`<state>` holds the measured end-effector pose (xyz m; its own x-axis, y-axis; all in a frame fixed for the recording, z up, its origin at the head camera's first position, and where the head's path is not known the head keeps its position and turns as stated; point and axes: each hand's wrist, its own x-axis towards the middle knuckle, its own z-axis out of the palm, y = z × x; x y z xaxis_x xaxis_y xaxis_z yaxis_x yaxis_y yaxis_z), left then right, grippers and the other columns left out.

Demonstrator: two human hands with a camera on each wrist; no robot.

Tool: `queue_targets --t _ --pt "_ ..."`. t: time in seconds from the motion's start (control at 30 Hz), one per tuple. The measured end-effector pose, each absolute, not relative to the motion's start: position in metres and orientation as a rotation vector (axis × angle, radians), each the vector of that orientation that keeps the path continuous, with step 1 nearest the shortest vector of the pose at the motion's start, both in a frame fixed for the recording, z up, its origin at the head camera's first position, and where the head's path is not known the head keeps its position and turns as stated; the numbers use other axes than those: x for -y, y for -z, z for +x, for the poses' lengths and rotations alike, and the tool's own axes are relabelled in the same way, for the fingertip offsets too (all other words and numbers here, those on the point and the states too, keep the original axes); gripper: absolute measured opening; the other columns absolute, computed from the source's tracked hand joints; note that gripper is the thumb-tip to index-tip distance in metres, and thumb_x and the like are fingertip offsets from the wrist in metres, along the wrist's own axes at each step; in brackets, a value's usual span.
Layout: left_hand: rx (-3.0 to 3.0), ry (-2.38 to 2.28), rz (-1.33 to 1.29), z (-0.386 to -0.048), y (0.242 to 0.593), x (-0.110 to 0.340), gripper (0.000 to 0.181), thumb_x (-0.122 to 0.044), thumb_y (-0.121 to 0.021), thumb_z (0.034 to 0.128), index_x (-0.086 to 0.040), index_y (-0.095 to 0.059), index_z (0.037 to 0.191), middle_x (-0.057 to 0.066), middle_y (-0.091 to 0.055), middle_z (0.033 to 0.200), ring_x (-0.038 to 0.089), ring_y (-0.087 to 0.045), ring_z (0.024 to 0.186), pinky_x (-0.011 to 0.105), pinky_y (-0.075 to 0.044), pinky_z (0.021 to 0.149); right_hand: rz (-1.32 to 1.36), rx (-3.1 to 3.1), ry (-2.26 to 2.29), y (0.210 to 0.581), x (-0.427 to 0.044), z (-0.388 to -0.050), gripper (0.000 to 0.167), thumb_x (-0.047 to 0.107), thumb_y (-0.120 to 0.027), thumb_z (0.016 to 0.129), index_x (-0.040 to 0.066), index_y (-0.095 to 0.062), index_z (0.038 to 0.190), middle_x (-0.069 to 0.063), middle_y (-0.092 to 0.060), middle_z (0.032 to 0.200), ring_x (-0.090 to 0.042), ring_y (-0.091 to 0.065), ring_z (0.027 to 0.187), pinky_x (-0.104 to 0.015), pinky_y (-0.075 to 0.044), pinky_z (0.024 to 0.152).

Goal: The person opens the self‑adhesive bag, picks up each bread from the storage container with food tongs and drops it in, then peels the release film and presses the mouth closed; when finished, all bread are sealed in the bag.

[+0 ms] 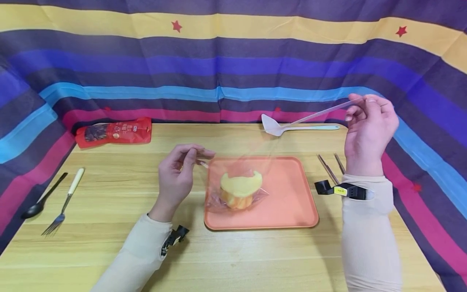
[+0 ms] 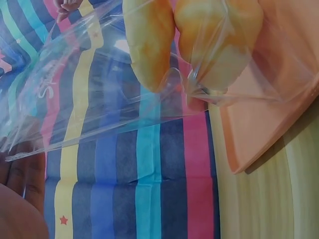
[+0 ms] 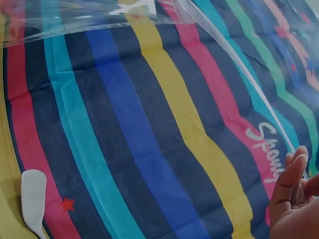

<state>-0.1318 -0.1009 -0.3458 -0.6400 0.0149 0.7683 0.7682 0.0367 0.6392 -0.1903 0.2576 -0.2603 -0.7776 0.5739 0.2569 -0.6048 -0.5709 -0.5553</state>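
A clear plastic bag [image 1: 215,202] with a croissant-shaped bread roll [image 1: 240,186] inside is over the left part of the orange tray [image 1: 292,190]. The roll's curved ends show through the film in the left wrist view. My left hand [image 1: 178,172] pinches the bag's edge beside the tray's far-left corner. Raised at the right, my right hand [image 1: 372,127] pinches the end of a thin pale strip [image 3: 249,82]. That strip runs taut down and left toward the bag; where it joins is hard to make out.
A white spatula [image 1: 273,125] lies at the table's back edge. Metal tongs [image 1: 328,168] are partly behind my right wrist. At left are a black spoon [image 1: 36,209], a fork [image 1: 65,202] and a red food packet [image 1: 120,133]. Striped cloth [image 1: 219,61] surrounds the table.
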Motion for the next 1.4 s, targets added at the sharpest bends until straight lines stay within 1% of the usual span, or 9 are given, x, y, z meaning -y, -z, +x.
queue_targets --t 0.23,0.4,0.53,0.63,0.73,0.9,1.07,1.2,1.4 --pt "1.715 1.721 -0.821 -0.135 0.346 0.099 0.013 0.011 -0.049 0.0979 0.012 -0.061 0.101 0.022 -0.071 0.09 0.022 -0.071 0.081 0.033 -0.059 0.067 -0.065 0.705 -2.402 0.261 -0.281 -0.191 0.005 -0.012 -0.052 0.095 -0.013 -0.054 0.09 -0.029 -0.065 0.079 -0.026 -0.055 0.048 -0.027 -0.047 0.043" --pt "1.726 1.727 -0.829 -0.135 0.347 0.099 0.013 0.011 -0.049 0.0978 0.012 -0.062 0.101 0.022 -0.071 0.09 0.023 -0.071 0.081 0.033 -0.059 0.067 -0.122 0.624 -2.42 0.26 -0.299 -0.193 0.006 -0.013 -0.052 0.093 -0.011 -0.053 0.088 -0.028 -0.065 0.076 -0.028 -0.056 0.048 -0.029 -0.047 0.042" --pt "1.742 1.731 -0.844 -0.137 0.349 0.098 0.013 0.012 -0.049 0.0976 0.011 -0.062 0.101 0.02 -0.071 0.09 0.023 -0.071 0.08 0.033 -0.059 0.067 -0.134 0.618 -2.415 0.26 -0.311 -0.191 0.005 -0.013 -0.052 0.093 -0.01 -0.052 0.089 -0.028 -0.064 0.076 -0.03 -0.057 0.051 -0.03 -0.049 0.043" --pt "1.74 1.743 -0.865 -0.138 0.35 0.098 0.013 0.011 -0.049 0.0978 0.011 -0.061 0.101 0.02 -0.071 0.09 0.022 -0.071 0.082 0.033 -0.059 0.068 -0.064 0.711 -2.435 0.261 -0.316 -0.187 0.005 -0.016 -0.051 0.093 -0.012 -0.052 0.09 -0.03 -0.063 0.075 -0.031 -0.058 0.05 -0.031 -0.05 0.042" --pt "1.735 1.746 -0.887 -0.138 0.35 0.098 0.013 0.011 -0.049 0.098 0.011 -0.061 0.102 0.021 -0.071 0.09 0.022 -0.071 0.084 0.034 -0.059 0.068 0.07 0.95 -2.437 0.263 -0.317 -0.181 0.001 -0.016 -0.053 0.093 -0.016 -0.053 0.092 -0.031 -0.063 0.075 -0.033 -0.06 0.05 -0.032 -0.053 0.044" --pt "1.727 1.758 -0.884 -0.137 0.349 0.098 0.013 0.01 -0.049 0.0983 0.012 -0.061 0.102 0.021 -0.071 0.09 0.022 -0.071 0.083 0.034 -0.059 0.068 0.186 1.584 -2.306 0.26 -0.321 -0.168 0.009 -0.007 -0.062 0.093 -0.015 -0.059 0.095 -0.024 -0.067 0.076 -0.027 -0.065 0.056 -0.027 -0.053 0.046" --pt "1.748 1.752 -0.874 -0.135 0.349 0.098 0.013 0.01 -0.05 0.098 0.011 -0.062 0.103 0.02 -0.071 0.09 0.022 -0.071 0.081 0.036 -0.06 0.067 0.164 2.428 -1.855 0.267 -0.329 -0.169 0.013 0.004 -0.053 0.101 -0.006 -0.061 0.097 -0.01 -0.069 0.078 -0.018 -0.066 0.062 -0.024 -0.05 0.048" --pt "1.76 1.736 -0.876 -0.134 0.35 0.098 0.013 0.008 -0.05 0.0988 0.01 -0.062 0.103 0.02 -0.071 0.09 0.021 -0.071 0.082 0.034 -0.059 0.067 0.193 2.821 -1.541 0.288 -0.331 -0.18 0.017 0.008 -0.047 0.104 -0.007 -0.055 0.103 -0.004 -0.07 0.08 -0.015 -0.067 0.064 -0.025 -0.05 0.05" --pt "1.765 1.72 -0.872 -0.134 0.349 0.099 0.014 0.007 -0.05 0.0994 0.01 -0.062 0.103 0.019 -0.071 0.089 0.021 -0.071 0.083 0.034 -0.059 0.067 0.17 2.906 -1.579 0.333 -0.329 -0.196 0.021 0.002 -0.045 0.102 -0.017 -0.05 0.105 -0.016 -0.07 0.084 -0.013 -0.068 0.068 -0.028 -0.057 0.059"
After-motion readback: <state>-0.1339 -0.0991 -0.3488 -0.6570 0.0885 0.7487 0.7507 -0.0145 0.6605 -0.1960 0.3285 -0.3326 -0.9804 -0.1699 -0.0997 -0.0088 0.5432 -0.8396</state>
